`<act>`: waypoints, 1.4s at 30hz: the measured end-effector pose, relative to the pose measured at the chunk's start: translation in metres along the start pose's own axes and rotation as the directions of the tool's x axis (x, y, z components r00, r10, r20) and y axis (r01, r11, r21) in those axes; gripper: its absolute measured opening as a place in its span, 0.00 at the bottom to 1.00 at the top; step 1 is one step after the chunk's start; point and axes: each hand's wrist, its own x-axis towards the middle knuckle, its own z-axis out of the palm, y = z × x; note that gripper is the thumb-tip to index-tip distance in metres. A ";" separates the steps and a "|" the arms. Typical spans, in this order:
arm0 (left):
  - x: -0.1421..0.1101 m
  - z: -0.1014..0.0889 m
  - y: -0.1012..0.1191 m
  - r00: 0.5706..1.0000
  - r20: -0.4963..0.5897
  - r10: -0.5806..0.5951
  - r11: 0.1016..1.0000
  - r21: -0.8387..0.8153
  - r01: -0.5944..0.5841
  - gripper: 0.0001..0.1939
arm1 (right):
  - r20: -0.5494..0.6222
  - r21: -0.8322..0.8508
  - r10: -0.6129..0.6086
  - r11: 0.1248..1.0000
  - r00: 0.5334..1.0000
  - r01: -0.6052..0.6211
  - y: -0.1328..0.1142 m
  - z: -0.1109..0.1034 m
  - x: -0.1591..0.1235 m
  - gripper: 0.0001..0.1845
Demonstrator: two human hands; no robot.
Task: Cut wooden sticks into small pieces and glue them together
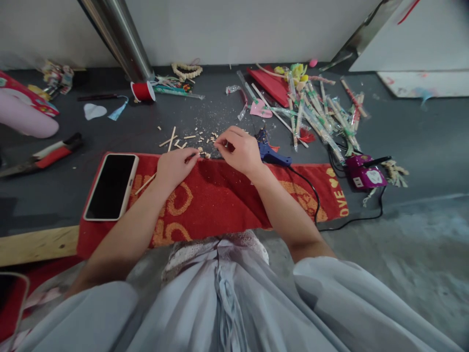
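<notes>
My left hand (176, 167) is closed in a pinch over the towel's far edge, its fingertips beside small cut pieces of wooden stick (189, 137). A thin wooden stick (145, 184) runs out from beneath that wrist; whether the hand grips it is hidden. To the right, my right hand (240, 149) is also pinched, a short gap from the left fingertips. Anything between either set of fingertips is too small to make out. Under both forearms lies a red towel (220, 205) with orange patterns. A blue glue gun (273, 155) rests just right of my right hand.
A phone (112, 187) lies on the towel's left end. Pliers (44, 157) and a red thread spool (143, 91) are farther left. Wrapped sticks (322, 112) pile up at back right. A purple power socket block (365, 172) with a black cable sits right. A metal post (126, 41) stands behind.
</notes>
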 end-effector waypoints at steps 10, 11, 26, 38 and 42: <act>0.004 0.003 0.004 0.999 -0.024 -0.049 0.998 0.026 0.050 0.18 | -0.124 0.003 0.087 0.996 0.988 -0.087 0.010 -0.015 0.006 0.05; 0.003 0.004 0.004 0.999 -0.031 -0.037 0.999 0.020 0.038 0.18 | -0.136 0.000 0.083 0.996 0.987 -0.084 0.011 -0.016 0.007 0.05; 0.004 0.006 0.001 1.000 -0.025 -0.011 0.999 0.041 0.012 0.16 | -0.141 -0.040 0.085 0.995 0.986 -0.092 0.012 -0.016 0.006 0.05; 0.001 0.001 0.001 1.000 -0.022 0.007 0.999 0.042 -0.006 0.12 | -0.133 -0.042 0.066 0.996 0.989 -0.073 0.009 -0.016 0.005 0.04; 0.000 0.000 -0.002 0.998 -0.061 0.025 0.999 0.037 -0.022 0.11 | -0.097 -0.041 0.078 0.996 0.992 -0.083 0.008 -0.016 0.005 0.04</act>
